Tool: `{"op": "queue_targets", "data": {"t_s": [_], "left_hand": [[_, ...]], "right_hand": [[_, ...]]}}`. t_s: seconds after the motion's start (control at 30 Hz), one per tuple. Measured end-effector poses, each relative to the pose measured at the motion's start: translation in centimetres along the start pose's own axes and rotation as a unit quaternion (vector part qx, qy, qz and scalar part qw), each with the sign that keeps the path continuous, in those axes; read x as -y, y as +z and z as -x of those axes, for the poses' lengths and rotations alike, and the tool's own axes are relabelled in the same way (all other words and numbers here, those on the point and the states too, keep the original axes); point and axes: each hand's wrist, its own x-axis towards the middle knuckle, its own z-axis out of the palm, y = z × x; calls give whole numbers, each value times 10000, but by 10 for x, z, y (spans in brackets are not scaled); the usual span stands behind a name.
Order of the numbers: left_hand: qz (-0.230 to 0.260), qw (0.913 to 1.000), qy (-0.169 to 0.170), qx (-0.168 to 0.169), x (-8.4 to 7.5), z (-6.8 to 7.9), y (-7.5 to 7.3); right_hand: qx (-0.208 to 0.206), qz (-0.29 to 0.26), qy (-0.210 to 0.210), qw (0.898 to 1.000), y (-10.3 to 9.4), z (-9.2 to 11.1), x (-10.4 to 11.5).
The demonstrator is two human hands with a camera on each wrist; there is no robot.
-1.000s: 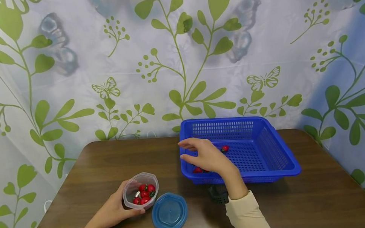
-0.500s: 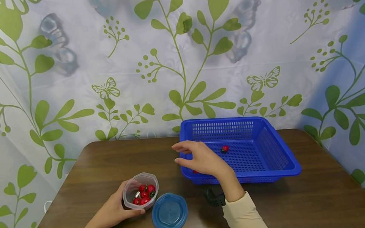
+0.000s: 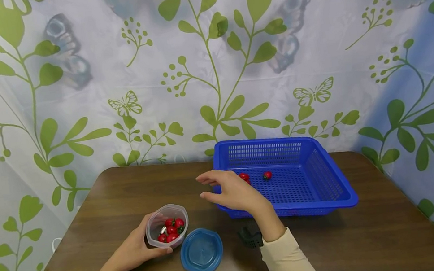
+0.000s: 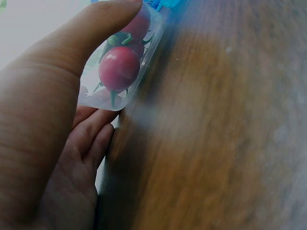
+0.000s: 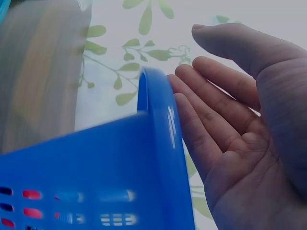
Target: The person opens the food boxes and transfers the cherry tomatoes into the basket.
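Leftward has moved the right hand (image 3: 229,191) since the earlier frame, and it now uncovers more of the basket tomatoes (image 3: 267,175). From the left, we see the left hand (image 3: 135,247) grasping the clear tub (image 3: 171,211), with small red tomatoes (image 3: 171,230) inside. Just beside it, the blue lid (image 3: 202,251) lies on the bench (image 3: 126,192). Next, the right hand is released, holding nothing, near the left end of the blue basket (image 3: 336,202), whose long axis runs left to right. To its right lie the basket tomatoes, nearer to this hand than to the other.
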Motion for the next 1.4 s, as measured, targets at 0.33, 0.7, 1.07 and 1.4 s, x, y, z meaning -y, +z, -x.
{"op": "queue_targets", "data": {"t_s": [0.33, 0.7, 1.07, 1.4], "left_hand": [[148, 9999, -24, 45, 0, 0, 0], [181, 9998, 3, 15, -2, 1, -1], [254, 9996, -46, 76, 0, 1, 0], [270, 9996, -66, 101, -1, 1, -1]], "right_hand": [[215, 140, -281, 9993, 12, -6, 7], [444, 317, -417, 9976, 23, -9, 14], [606, 517, -545, 9953, 35, -11, 21], [703, 592, -628, 9938, 42, -13, 22]]}}
